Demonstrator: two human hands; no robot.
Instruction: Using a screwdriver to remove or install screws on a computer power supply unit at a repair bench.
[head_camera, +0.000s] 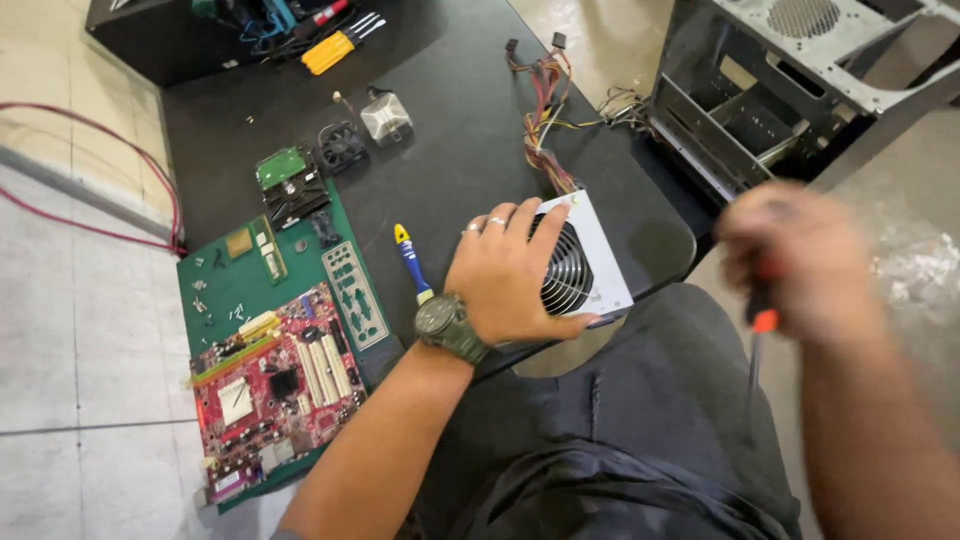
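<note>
1. The left hand (510, 270) lies flat on top of the power supply (585, 265), fingers spread apart over its round fan grille, thumb along the near edge.
2. The power supply is a grey metal box at the near right edge of the black table (460, 130); its bundle of coloured wires (545, 110) runs to the far side.
3. The right hand (800, 260) is blurred, held off the table to the right; its fingers are closed around a screwdriver (760, 330) with an orange and black handle, shaft pointing down.
4. A blue and yellow screwdriver (410, 262) lies just left of the left hand.
5. Further left a green mat (225, 285) holds a red motherboard (275, 385), a metal port plate (355, 295) and small screws.
6. Far of the mat sit a hard drive (290, 185), a small fan (342, 147) and a heatsink (386, 116).
7. An empty computer case (790, 90) stands on the floor at far right.
</note>
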